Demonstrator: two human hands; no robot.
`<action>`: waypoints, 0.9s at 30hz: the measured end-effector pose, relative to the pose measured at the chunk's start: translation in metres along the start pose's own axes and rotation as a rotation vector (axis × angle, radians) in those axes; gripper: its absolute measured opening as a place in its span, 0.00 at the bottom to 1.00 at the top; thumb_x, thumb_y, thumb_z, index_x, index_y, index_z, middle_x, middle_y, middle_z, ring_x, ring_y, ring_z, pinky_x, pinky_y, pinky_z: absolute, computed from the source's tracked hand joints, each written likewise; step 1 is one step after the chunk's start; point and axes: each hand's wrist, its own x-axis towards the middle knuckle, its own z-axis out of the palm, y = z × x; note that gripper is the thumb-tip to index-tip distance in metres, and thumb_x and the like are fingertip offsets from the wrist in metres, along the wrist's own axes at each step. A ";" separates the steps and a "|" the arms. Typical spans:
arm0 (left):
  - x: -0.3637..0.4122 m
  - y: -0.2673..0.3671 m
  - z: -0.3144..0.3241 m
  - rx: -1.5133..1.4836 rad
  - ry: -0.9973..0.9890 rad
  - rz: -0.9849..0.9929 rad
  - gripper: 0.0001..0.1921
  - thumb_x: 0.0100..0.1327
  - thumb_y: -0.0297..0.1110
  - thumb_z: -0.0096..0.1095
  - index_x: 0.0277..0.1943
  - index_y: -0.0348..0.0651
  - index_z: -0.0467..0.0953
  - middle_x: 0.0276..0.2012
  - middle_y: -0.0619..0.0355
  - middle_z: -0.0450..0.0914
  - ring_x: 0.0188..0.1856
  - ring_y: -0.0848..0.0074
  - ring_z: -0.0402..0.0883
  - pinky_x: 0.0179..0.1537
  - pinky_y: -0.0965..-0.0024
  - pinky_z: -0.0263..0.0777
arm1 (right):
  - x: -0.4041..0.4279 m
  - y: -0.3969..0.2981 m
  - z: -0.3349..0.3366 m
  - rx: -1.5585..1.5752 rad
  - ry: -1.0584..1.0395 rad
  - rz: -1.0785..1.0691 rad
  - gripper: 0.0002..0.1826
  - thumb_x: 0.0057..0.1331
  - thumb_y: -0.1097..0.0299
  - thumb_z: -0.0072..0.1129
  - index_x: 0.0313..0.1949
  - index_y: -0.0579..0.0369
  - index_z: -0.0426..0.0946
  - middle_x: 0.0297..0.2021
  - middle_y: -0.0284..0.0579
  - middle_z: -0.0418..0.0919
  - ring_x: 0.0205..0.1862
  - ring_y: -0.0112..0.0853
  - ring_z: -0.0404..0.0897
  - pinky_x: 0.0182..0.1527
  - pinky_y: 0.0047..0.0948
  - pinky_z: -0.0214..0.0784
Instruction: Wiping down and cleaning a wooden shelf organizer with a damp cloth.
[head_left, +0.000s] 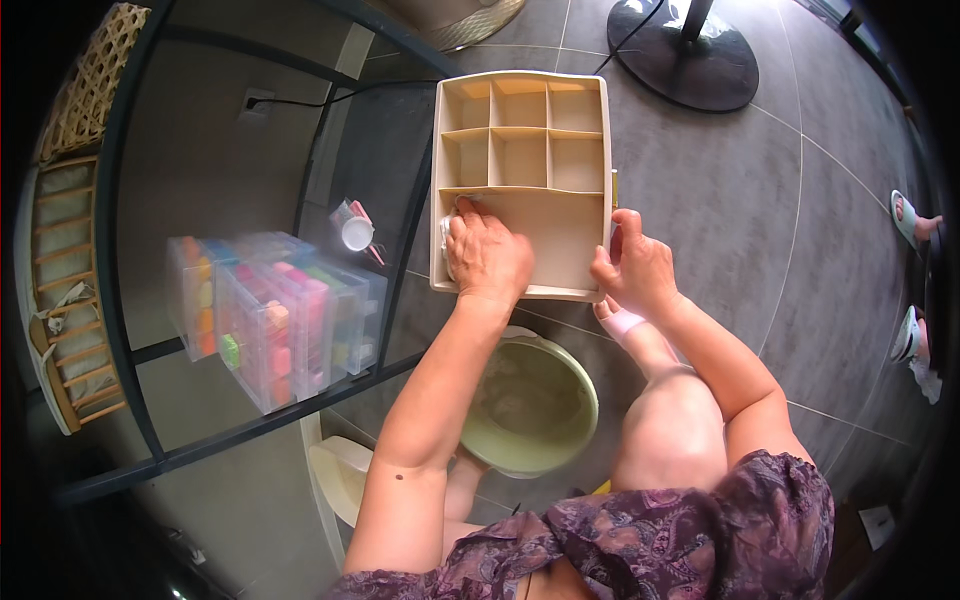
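Note:
A cream plastic organizer box (559, 240) with several small compartments at its far end and one large compartment nearer me lies in front of me. My left hand (487, 251) reaches into the large compartment and presses a white cloth (445, 234) against its left wall; the fingertips touch the near side of the divider. My right hand (641, 262) grips the box's right wall between thumb and bent fingers. Below the box, a round green basin (536, 405) holds cloudy water, partly hidden by my left forearm.
Clear plastic cases of colourful pieces (281, 322) and a small white cup (357, 233) sit at the left within a dark metal frame (262, 427). A black round stand base (682, 56) with a cable is at the top. Another person's slippered feet (909, 221) show at the right edge.

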 end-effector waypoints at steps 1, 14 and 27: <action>0.000 0.000 0.001 0.001 -0.002 0.000 0.26 0.52 0.35 0.47 0.49 0.21 0.66 0.52 0.38 0.65 0.50 0.52 0.67 0.54 0.57 0.61 | 0.000 0.000 0.000 0.004 -0.001 -0.003 0.21 0.54 0.64 0.52 0.43 0.57 0.57 0.17 0.42 0.73 0.20 0.40 0.76 0.24 0.38 0.67; 0.010 -0.023 0.006 -0.224 0.123 0.145 0.12 0.51 0.30 0.47 0.31 0.28 0.73 0.38 0.39 0.74 0.39 0.51 0.71 0.45 0.56 0.66 | 0.002 0.004 0.007 0.075 -0.015 -0.013 0.20 0.54 0.68 0.51 0.44 0.56 0.55 0.16 0.45 0.72 0.20 0.45 0.75 0.25 0.41 0.66; -0.005 -0.019 -0.026 -0.213 0.044 0.356 0.15 0.50 0.31 0.54 0.41 0.32 0.72 0.47 0.45 0.72 0.46 0.58 0.71 0.49 0.60 0.65 | 0.001 0.002 0.007 0.108 0.003 -0.011 0.20 0.54 0.68 0.51 0.44 0.55 0.54 0.19 0.45 0.72 0.21 0.46 0.75 0.26 0.42 0.67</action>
